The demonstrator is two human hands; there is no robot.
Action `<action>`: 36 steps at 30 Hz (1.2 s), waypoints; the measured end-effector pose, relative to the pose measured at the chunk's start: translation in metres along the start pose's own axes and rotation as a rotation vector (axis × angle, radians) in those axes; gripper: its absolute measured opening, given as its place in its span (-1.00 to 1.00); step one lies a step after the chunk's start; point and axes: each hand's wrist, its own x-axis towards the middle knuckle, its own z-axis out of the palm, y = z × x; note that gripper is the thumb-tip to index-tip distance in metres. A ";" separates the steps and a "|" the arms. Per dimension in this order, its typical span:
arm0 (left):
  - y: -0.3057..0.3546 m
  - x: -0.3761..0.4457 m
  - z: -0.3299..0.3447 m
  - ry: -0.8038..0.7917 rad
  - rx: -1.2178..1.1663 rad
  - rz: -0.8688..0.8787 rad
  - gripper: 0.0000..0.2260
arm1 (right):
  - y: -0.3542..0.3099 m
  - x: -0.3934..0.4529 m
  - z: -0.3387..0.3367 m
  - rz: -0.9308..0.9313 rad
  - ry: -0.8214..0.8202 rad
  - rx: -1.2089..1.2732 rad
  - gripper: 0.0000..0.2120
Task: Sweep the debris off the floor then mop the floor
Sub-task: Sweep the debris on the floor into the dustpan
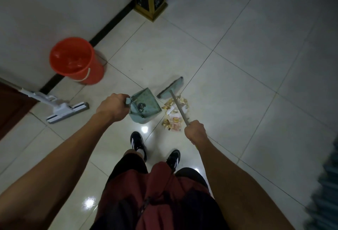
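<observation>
— Here, what does each hand grip?
— The left hand (111,107) is closed on the handle of the green dustpan (144,108); the right hand (195,131) is clenched round the broom (171,87) handle.
— Where does the debris (173,114) lie?
— On the floor (237,83), ahead of the right hand, between dustpan mouth and broom head. The mop (67,109) lies near the red bucket (75,60), left of the left hand.

Open floor (256,65) right; bucket (75,61) left.
</observation>
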 end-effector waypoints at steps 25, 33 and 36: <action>-0.188 0.201 -0.151 -0.156 0.033 0.030 -0.95 | -0.372 0.116 0.093 -0.304 -0.099 -0.237 -0.69; -0.197 0.211 -0.161 -0.194 0.055 0.089 -0.91 | -0.353 0.107 0.101 -0.177 -0.052 -0.277 -0.77; -0.192 0.205 -0.158 -0.202 0.050 0.112 -0.89 | -0.318 0.095 0.100 -0.129 -0.053 -0.241 -0.75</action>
